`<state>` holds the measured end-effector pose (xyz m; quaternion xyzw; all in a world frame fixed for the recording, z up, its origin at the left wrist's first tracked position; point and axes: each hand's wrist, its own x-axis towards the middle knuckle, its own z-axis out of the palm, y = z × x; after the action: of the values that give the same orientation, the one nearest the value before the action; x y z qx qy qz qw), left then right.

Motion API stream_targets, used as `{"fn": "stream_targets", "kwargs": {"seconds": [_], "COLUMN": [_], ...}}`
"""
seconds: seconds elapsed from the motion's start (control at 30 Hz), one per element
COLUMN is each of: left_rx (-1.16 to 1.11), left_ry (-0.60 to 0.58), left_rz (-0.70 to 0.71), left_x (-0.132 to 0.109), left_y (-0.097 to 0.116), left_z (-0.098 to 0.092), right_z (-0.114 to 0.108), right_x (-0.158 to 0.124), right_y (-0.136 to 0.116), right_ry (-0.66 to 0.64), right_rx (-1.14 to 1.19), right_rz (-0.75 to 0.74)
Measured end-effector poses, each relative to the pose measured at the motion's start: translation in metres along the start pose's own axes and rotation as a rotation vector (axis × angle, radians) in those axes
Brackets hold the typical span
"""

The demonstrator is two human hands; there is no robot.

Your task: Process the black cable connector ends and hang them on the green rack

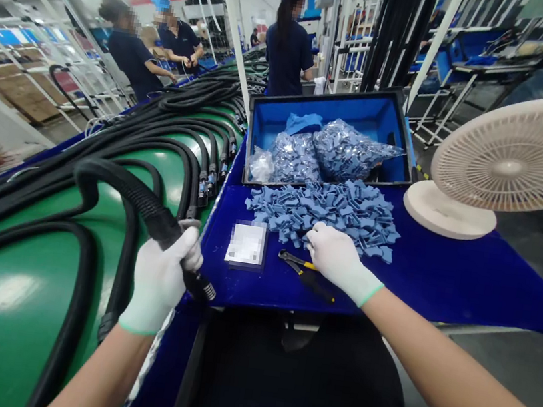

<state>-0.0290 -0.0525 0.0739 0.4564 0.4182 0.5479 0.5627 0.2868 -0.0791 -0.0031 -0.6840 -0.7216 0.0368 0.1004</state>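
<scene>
My left hand (pixel 160 279), in a white glove, is wrapped around a black corrugated hose (pixel 138 198) close to its end. A fitting with a metal spring-like tip sticks out below the fist. My gloved right hand (pixel 337 256) is at the near edge of a heap of small blue plastic pieces (pixel 326 204). Its fingers are pinched together, and whatever they hold is hidden. Just below that hand lies a pair of end-cutting pliers (pixel 294 258) with yellow and black handles. A white square item (pixel 246 244) rests left of the pliers.
A blue bin (pixel 334 101) with bags of blue pieces stands behind the heap. At the right is a beige fan (pixel 514 163). Many black hoses (pixel 86 258) cover the green table (pixel 20 303) on the left. Several people work farther back.
</scene>
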Motion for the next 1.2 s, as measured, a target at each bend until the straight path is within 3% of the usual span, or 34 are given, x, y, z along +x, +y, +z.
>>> {"fn": "stream_targets", "kwargs": {"seconds": [0.2,0.33,0.5,0.67,0.83,0.93,1.03,1.2], "left_rx": [0.104,0.131,0.151,0.204,0.321,0.415,0.449,0.510], "left_ry": [-0.173,-0.151,-0.097,-0.058,-0.093,-0.032,-0.007,-0.126], "left_rz": [0.227,0.226,0.229,0.259,0.227,0.234,0.229,0.194], "left_x": [0.051,0.072,0.077,0.073,0.066,0.063,0.064,0.074], "left_y": [0.012,-0.005,-0.023,-0.022,-0.025,-0.029,-0.027,-0.020], "left_z": [0.031,0.036,0.032,0.035,0.037,0.038,0.040,0.034], "right_z": [-0.005,-0.014,-0.026,-0.027,-0.031,-0.038,-0.039,-0.023], "right_x": [0.005,0.005,0.001,0.003,0.008,0.014,0.027,0.059], "right_y": [0.002,0.014,0.014,-0.006,-0.031,-0.049,-0.070,-0.102], "right_ry": [-0.041,-0.039,-0.083,-0.099,-0.169,-0.239,-0.175,-0.126], "right_rx": [0.055,0.231,0.355,0.402,0.725,0.870,0.909,0.892], "right_rz": [-0.016,-0.055,-0.026,-0.021,-0.120,-0.158,-0.263,-0.272]}}
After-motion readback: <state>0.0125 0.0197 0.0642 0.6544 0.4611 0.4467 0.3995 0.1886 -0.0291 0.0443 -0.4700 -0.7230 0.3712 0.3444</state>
